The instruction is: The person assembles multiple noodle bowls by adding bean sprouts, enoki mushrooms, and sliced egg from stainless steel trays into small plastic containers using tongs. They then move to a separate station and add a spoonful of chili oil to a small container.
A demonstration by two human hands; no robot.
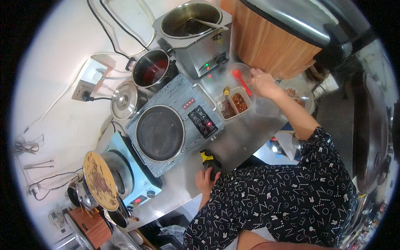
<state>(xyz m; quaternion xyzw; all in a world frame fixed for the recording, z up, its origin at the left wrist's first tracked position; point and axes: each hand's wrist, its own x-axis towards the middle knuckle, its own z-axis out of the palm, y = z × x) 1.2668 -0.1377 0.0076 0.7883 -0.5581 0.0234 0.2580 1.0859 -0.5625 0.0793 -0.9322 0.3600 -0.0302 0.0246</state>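
Observation:
My left hand (205,180) is at the counter's near edge, fingers curled around the lower end of a black and yellow object (207,157) whose kind I cannot make out. My right hand (264,83) reaches to the far right over clear plastic containers (266,107). Its fingers are curled together, and whatever is in them is too small to name. Just left of it a red spoon (242,82) slants down to the rim of a white divided box (239,116), which holds dark red-brown seasoning (238,103) and a spoon.
A wood-patterned induction cooker (146,163) bears a dark round plate (160,132). Behind stand a pot of red liquid (154,71), a lidded pot (125,100) and a steel heated vat (200,54) with a ladle. A light-blue cooker (139,187) stands left; a large wood-patterned barrel (266,41) stands far right.

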